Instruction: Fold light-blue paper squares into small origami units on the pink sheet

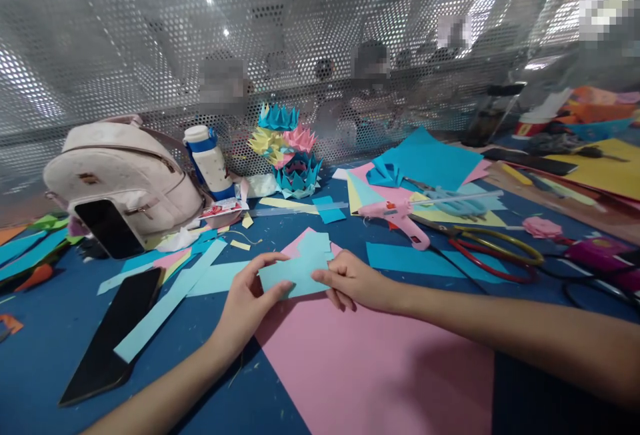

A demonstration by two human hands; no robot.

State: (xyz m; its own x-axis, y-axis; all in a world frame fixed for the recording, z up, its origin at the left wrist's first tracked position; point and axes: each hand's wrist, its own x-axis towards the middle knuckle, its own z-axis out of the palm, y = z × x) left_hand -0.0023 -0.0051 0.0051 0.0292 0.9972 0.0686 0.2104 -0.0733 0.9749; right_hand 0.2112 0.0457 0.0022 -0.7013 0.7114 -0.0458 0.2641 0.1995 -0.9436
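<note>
Between my two hands is a light blue paper rectangle, tilted up above a large pink sheet. My left hand grips its left end, thumb in front and fingers behind. At its right end my right hand pinches it, with the thumb on the near face. Another light blue paper piece shows just behind it; I cannot tell if the two are joined. Long light blue strips lie left of my left hand. A pink glue gun rests beyond my right hand.
A black phone-like slab lies at left. Behind stand a white backpack with a phone against it, a bottle and folded-paper flowers. Scissors, a cable and blue sheets spread to the right.
</note>
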